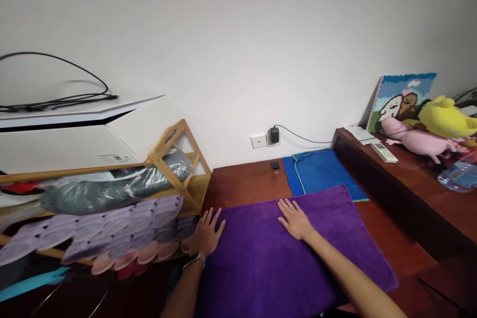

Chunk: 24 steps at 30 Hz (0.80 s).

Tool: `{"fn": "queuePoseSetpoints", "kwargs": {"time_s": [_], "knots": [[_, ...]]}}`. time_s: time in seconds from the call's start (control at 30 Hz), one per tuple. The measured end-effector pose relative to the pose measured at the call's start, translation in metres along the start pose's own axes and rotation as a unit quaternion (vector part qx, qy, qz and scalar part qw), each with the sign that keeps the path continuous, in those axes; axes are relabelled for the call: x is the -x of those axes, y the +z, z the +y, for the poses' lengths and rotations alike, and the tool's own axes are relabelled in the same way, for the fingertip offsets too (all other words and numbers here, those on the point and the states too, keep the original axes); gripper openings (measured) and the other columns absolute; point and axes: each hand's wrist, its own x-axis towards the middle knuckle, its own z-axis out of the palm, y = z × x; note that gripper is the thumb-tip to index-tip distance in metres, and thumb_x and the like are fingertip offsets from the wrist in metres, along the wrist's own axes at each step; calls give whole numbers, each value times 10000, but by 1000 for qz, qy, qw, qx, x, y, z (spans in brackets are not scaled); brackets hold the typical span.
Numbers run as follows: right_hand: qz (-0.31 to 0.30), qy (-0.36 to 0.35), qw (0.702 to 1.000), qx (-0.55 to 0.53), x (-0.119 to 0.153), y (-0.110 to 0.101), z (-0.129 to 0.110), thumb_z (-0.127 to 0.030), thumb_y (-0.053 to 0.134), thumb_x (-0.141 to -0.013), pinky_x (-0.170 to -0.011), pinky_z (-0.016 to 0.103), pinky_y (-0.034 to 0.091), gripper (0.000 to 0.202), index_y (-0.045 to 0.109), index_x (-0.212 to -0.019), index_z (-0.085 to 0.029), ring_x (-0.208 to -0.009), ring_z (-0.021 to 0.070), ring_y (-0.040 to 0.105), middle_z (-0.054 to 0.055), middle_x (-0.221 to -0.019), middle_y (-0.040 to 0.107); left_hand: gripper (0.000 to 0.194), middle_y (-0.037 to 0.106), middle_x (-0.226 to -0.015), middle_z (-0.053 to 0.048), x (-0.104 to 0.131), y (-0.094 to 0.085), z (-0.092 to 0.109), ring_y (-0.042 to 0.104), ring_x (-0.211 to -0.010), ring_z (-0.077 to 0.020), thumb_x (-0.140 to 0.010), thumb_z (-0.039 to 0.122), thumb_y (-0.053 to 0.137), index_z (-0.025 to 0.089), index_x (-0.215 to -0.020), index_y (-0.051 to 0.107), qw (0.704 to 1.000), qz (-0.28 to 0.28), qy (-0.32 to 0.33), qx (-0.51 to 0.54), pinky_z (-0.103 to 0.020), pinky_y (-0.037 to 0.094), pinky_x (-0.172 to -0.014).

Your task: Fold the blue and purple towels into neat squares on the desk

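Note:
A purple towel (268, 258) lies spread out over the dark red wooden desk (242, 184), its near part running out of the bottom of the view. My left hand (205, 233) rests at the towel's left edge, fingers apart, with a band on the wrist. Flat on the towel's upper middle lies my right hand (295, 219), fingers stretched toward the wall. Beyond it a folded blue towel (324, 171) with a green edge sits at the back of the desk, its front partly under the purple one.
On the left, a wooden rack (201, 191) holds several pale purple slippers (137, 218) and a plastic-wrapped bundle (122, 191), with a white box (67, 149) above. The raised shelf at right carries a remote (383, 152), a pink plush toy (417, 141) and a plastic bottle (460, 176).

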Motion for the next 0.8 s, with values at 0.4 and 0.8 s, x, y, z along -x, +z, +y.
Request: {"fn": "queuePoseSetpoints", "kwargs": {"time_s": [0.4,0.8], "knots": [[20,221,971,90,82,-50,216,-540,114,-1061,-1289,509,196,707,223,-1673,-204,-1594,247,212,60,-1720,258,636,411,-1669,-117,-5,8,-9,338,-1553,-316,-1010,501,367,233,-1582,446,999,-39,5,-13,-529,361,-1199],[8,233,970,73,79,-58,204,-523,136,-1064,-1300,480,155,705,217,-1673,-177,-1602,228,181,51,-1728,221,620,434,-1656,-109,-11,3,-16,352,-1544,-310,-1016,439,339,230,-1592,433,995,-72,33,-66,-509,361,-1190]]}}
